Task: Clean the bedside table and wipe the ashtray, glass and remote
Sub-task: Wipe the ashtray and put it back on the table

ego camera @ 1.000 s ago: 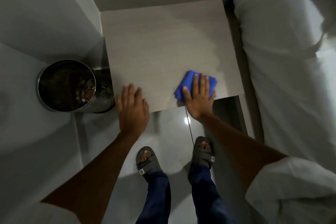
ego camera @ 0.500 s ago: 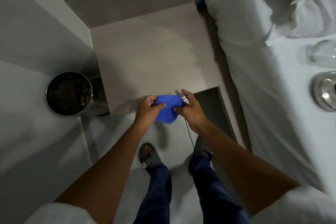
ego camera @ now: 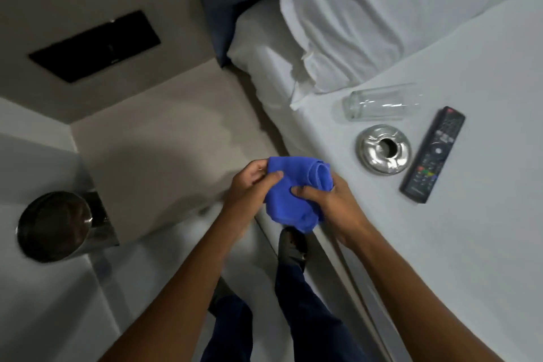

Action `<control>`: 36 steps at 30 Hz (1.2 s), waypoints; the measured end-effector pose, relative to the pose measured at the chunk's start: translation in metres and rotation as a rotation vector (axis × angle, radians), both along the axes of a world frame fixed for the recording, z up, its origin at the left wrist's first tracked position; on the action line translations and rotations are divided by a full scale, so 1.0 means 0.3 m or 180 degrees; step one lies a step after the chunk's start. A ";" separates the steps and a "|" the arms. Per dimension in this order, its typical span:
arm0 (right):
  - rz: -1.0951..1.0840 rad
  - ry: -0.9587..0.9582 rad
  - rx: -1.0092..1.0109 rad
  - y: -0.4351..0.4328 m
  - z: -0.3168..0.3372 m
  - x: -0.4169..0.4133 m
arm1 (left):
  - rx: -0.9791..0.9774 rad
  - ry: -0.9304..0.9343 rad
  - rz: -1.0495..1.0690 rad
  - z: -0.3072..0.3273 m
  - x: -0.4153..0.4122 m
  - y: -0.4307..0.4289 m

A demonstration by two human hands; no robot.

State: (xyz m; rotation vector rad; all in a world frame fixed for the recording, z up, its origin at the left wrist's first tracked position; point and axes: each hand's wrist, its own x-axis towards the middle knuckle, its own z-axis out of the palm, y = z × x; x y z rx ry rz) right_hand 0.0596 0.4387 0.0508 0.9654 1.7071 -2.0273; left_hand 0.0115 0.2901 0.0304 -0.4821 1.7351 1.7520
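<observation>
Since a second ago the blue cloth (ego camera: 293, 197) has come off the table (ego camera: 164, 156), where the right hand (ego camera: 329, 206) was pressing it flat while the left hand (ego camera: 249, 185) lay spread beside it. Now both hands have lifted and meet in front of the body, each closed on the cloth, which hangs bunched and partly rolled between them. The left thumb lies across its upper left corner, and the right thumb pinches its middle. The view has also swung toward the bed (ego camera: 470, 244).

The hands hover over the gap between table and bed, the table to the left of the left hand and beyond it. On the white sheet, beyond the right hand and to its right, lie the task's three things. The round metal ashtray (ego camera: 384, 150) is nearest the right hand. The clear glass (ego camera: 379, 101) lies on its side just beyond the ashtray. The black remote (ego camera: 433, 154) lies just to the right of the ashtray, buttons up. A white pillow (ego camera: 382, 9) sits farther back. Well to the left of the left hand stands a round metal bin (ego camera: 55, 226), against the table's side.
</observation>
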 end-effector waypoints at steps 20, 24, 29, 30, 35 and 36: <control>0.1423 0.0509 0.3849 0.536 -0.036 0.012 | -0.0251 0.0127 -0.0812 -0.019 -0.109 0.642; 0.1522 0.0823 0.3555 0.491 -0.044 0.006 | 0.0038 0.0075 -0.0408 -0.028 -0.103 0.585; 0.2094 0.1639 0.3112 0.326 -0.043 -0.013 | 0.0452 -0.0106 0.0527 -0.030 -0.135 0.364; 0.2312 0.1759 0.3108 0.284 -0.041 -0.012 | 0.0418 -0.0139 0.0698 -0.035 -0.144 0.310; 0.2845 0.1512 0.3192 0.106 -0.049 -0.054 | 0.0399 -0.0085 0.1270 -0.054 -0.153 0.019; 0.2856 0.1392 0.3169 0.063 -0.061 -0.077 | 0.0366 -0.0089 0.1295 -0.061 -0.148 -0.045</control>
